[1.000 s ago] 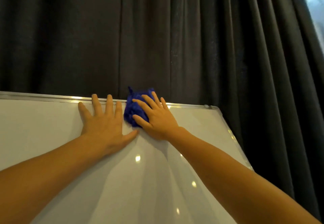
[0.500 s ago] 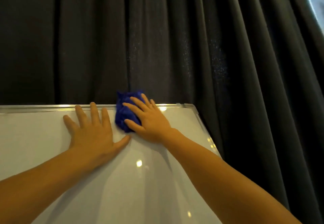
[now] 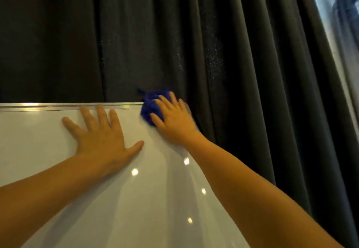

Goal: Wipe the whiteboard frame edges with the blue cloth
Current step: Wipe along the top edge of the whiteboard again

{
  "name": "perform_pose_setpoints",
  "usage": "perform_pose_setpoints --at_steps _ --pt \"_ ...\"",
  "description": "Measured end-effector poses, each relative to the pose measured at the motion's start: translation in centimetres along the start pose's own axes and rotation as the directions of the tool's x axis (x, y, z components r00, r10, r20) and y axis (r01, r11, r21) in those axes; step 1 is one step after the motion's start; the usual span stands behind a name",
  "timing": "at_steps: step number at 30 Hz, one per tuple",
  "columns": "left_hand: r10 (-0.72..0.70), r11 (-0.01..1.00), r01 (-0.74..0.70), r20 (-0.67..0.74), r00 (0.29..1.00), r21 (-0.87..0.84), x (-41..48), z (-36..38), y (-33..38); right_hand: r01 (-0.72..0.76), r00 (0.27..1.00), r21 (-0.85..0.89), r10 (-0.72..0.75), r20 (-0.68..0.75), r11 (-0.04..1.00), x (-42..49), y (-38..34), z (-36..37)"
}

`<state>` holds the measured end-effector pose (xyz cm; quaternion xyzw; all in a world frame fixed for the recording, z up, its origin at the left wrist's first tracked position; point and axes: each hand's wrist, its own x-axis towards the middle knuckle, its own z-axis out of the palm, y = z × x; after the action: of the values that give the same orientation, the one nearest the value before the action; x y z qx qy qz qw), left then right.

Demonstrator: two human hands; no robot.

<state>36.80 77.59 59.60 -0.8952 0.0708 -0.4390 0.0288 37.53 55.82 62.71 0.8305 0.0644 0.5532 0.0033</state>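
Right hand point(image 3: 175, 120) fingers pressing blue cloth point(image 3: 152, 105) onto whiteboard point(image 3: 48, 141) top-right frame corner, left hand point(image 3: 101, 141) flat, fingers spread, dark curtain point(image 3: 213, 44) behind

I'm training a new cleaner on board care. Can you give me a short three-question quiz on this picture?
1. True or false: the left hand lies flat and open on the whiteboard.
2. Which hand presses the cloth? A. left B. right C. both
3. Fill in: the cloth sits at the top ____ corner of the frame.

Key: 1 true. 2 B, the right hand. 3 right, by the curtain.
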Motion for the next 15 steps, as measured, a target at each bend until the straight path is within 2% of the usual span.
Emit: perform_pose_setpoints --at_steps 2,3,4,6,8,9,11,13,15 --pt "0.041 0.999 -0.042 -0.007 0.999 -0.016 -0.1 0.2 0.5 -0.345 0.938 0.023 0.345 0.018 0.938 -0.9 2.9 -0.4" --pt "0.061 0.998 -0.061 -0.018 0.998 -0.017 -0.1 0.3 0.8 -0.436 0.9 0.077 0.435 0.025 0.897 -1.4 3.2 -0.2" --pt "0.071 0.997 -0.071 -0.025 0.997 -0.015 -0.2 0.4 1.3 -0.438 0.898 0.121 0.44 0.012 0.891 -1.7 2.9 0.2" --pt "0.1 0.995 -0.1 -0.031 0.994 0.003 -0.4 0.4 2.9 -0.285 0.958 0.151 0.288 -0.003 0.947 -2.7 1.8 0.8" --pt "0.182 0.983 -0.18 -0.06 0.982 0.03 -0.4 0.8 4.9 -0.154 0.988 0.112 0.15 0.045 0.982 -3.9 2.5 0.6" --pt "0.231 0.973 -0.23 -0.071 0.97 0.034 -0.5 1.0 6.0 -0.175 0.983 0.102 0.169 0.07 0.979 -4.2 3.7 0.2" --pt "0.296 0.955 -0.295 -0.076 0.952 0.03 -0.7 1.3 8.2 -0.381 0.924 0.148 0.368 0.108 0.913 -5.1 6.1 -0.4" --pt "0.298 0.955 -0.297 -0.082 0.951 0.023 -1.3 1.6 10.1 -0.591 0.807 0.262 0.565 0.172 0.763 -7.1 6.6 -0.6" --pt "0.321 0.947 -0.321 -0.1 0.942 0.011 -2.1 2.0 11.7 -0.666 0.738 0.363 0.645 0.197 0.652 -10.4 5.7 -0.2"
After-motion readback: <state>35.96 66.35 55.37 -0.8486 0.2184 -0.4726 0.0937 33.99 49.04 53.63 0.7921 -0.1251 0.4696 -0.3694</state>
